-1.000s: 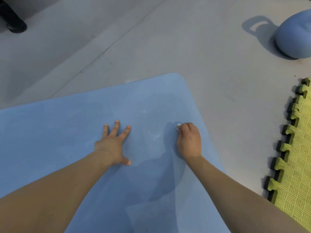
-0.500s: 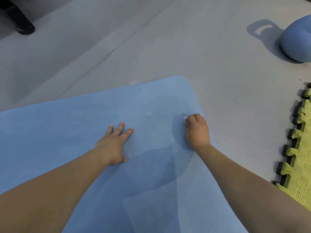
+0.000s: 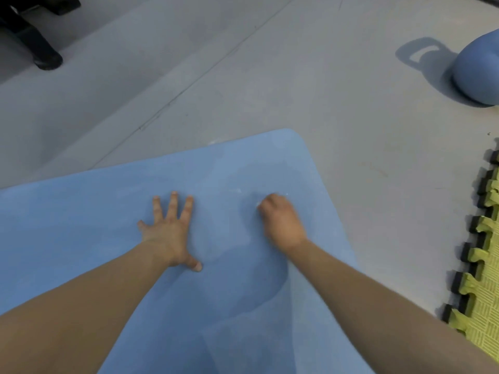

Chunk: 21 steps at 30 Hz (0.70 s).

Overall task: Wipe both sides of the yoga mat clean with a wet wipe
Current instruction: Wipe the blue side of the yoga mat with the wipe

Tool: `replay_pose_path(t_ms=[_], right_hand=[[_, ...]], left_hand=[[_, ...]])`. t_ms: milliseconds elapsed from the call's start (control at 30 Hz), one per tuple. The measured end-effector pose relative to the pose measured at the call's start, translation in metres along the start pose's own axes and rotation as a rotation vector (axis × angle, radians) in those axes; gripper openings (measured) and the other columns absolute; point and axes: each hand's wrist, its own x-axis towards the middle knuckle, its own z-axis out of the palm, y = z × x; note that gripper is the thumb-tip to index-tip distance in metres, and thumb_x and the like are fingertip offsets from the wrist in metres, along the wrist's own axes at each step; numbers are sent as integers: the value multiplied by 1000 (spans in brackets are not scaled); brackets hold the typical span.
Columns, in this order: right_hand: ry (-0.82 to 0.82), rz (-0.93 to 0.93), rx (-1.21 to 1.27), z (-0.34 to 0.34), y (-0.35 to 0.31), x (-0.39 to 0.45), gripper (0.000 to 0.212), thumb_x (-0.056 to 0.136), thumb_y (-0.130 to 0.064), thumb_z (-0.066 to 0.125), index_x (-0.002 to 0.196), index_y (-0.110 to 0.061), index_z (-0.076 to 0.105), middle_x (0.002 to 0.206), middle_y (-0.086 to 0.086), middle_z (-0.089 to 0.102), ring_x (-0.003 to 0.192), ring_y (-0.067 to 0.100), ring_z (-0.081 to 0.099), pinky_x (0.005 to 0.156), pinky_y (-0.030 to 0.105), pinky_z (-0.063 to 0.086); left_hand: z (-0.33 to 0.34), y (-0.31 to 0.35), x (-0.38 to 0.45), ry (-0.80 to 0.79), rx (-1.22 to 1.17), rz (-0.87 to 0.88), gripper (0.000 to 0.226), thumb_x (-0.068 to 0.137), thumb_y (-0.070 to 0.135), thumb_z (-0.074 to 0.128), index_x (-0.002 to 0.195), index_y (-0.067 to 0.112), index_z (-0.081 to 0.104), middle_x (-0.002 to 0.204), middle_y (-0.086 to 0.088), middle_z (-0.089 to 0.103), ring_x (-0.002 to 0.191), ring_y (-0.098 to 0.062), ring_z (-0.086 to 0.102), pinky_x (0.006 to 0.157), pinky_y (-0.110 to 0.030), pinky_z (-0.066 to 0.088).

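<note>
A light blue yoga mat [image 3: 81, 225] lies flat on the grey floor, its rounded far corner toward the upper middle. My left hand [image 3: 170, 230] presses flat on the mat with fingers spread. My right hand [image 3: 280, 220] is curled round a small white wet wipe [image 3: 258, 204], of which only a sliver shows at the knuckles, and holds it against the mat near the right edge. Faint damp patches show on the mat around my right hand.
A blue kettlebell [image 3: 478, 71] stands on the floor at the far right. Yellow-green interlocking foam tiles [image 3: 486, 292] with black edges lie along the right side. A black stand foot [image 3: 40, 47] sits at the top left. Grey floor [image 3: 270, 90] surrounds the mat.
My right hand with the wipe slid toward the mat's right edge and then back to the left. My left hand stayed pressed on the mat, fingers now pointing more straight ahead.
</note>
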Motion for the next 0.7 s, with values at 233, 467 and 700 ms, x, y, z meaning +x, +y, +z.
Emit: replay_pose_path(t_ms=[233,467,700], right_hand=[[248,462,32,-13,34,13,12,75,6,59,80,-3,65,84,19,60,74,39,58,66,43,50],[-106,-201,206,45,-114,14,15,76,-12,47,80,-6,60,81,15,56,71,33,55,63,39,46],[97,105,-10,3,25,49,10,73,6,64,79,-1,61,82,21,56,74,39,56,66,43,48]], left_hand=[[-2,-16,13,-59,-147,31,161,37,77,86,145,53,-31,153,13,-46,147,-34,-32,112,-69,29],[-12,-23,20,-26,-43,39,126,70,77,70,152,49,-21,164,9,-27,153,-35,-14,118,-53,30],[-19,-21,27,54,11,3,145,49,76,83,153,45,-14,162,3,-27,151,-38,-17,111,-67,30]])
